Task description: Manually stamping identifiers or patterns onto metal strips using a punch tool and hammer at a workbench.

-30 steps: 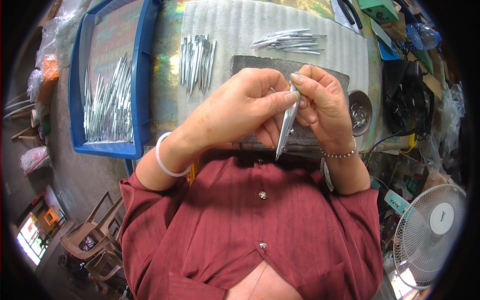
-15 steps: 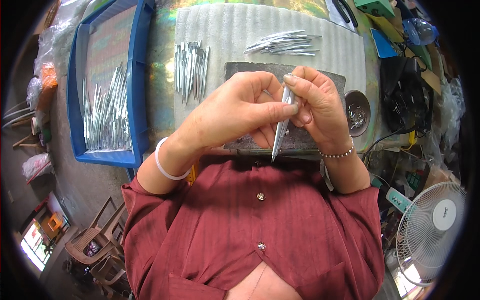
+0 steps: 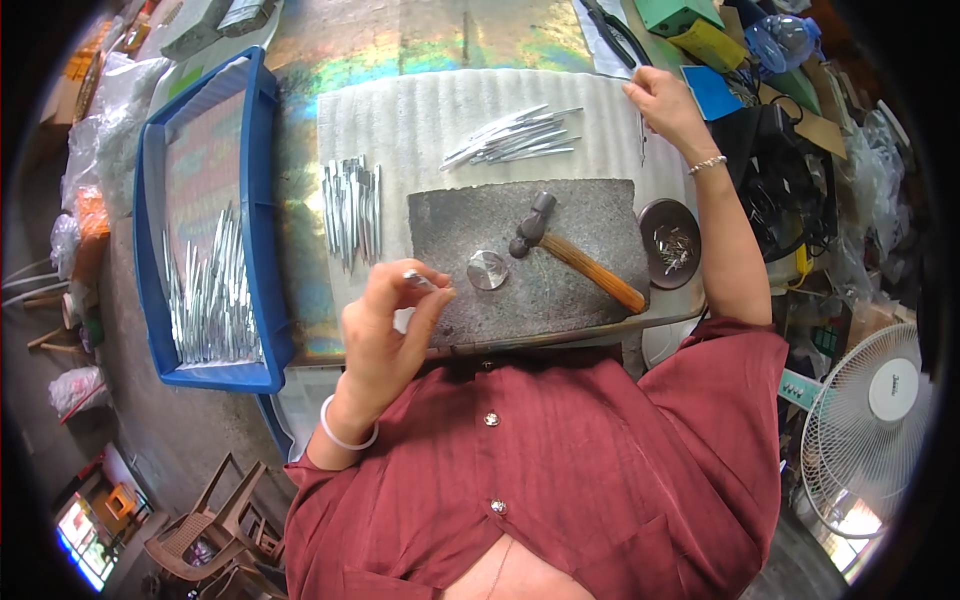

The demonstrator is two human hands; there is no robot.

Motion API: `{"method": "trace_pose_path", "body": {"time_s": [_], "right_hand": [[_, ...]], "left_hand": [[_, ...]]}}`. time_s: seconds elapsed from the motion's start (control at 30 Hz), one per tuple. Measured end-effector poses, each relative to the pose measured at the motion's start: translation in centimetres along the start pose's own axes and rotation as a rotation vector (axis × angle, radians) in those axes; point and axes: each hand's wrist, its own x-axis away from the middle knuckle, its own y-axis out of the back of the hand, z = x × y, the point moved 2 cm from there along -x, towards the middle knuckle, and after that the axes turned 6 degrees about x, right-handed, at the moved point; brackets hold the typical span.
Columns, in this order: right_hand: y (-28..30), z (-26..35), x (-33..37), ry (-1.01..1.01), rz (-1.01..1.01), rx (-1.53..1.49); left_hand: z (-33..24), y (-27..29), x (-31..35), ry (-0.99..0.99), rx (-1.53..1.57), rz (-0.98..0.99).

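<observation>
In the head view, the left hand (image 3: 385, 325) is hovering at the near left corner of the dark stone slab (image 3: 560, 235), its fingers (image 3: 432, 300) pinched narrow on a small silver metal piece (image 3: 413, 278). Only the tip of that piece is showing above the thumb, so its long axis cannot be judged with any certainty; it seems to be pointing up and away from the body. Just beside those fingers, to the right on the slab, a small round metal disc (image 3: 487, 270) is lying flat — near the piece, but apart from it. The left hand is much the nearer of the two to that disc.

The right hand (image 3: 665, 100) is reaching well away, to the far right edge of the ribbed white mat (image 3: 420, 120) that is covering the counter (image 3: 340, 60). Its fingers are curled downward at the mat's edge, and whether they are gripping anything cannot be told.

A wooden-handled hammer (image 3: 575, 255) is resting on the slab between the two hands, head toward the disc and handle running off to the right and toward the body. On the mat, a bundle of silver blades (image 3: 352, 205) is lying with its long axes running away from the body, while a looser fan of blades (image 3: 512, 135) is lying crosswise farther off. A blue tray (image 3: 150, 200) at the left is holding more of them, and a small dark bowl (image 3: 668, 240) is sitting at the slab's right edge.
</observation>
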Motion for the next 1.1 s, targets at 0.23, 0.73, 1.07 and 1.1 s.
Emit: {"method": "trace_pose_path", "body": {"time_s": [0.23, 0.73, 1.07, 1.1], "right_hand": [[1.0, 4.8, 5.2, 0.210, -0.183, 0.003], [-0.5, 12.8, 19.5, 0.419, 0.081, 0.149], [-0.9, 12.9, 19.5, 0.403, 0.076, 0.157], [-0.9, 12.9, 19.5, 0.402, 0.077, 0.156]], "left_hand": [[0.9, -0.2, 0.1, 0.122, -0.121, 0.122], [2.2, -2.3, -0.9, 0.155, 0.211, 0.114], [1.8, -2.5, -1.1, 0.084, 0.157, 0.075], [1.8, -2.6, -1.1, 0.086, 0.157, 0.076]]}}
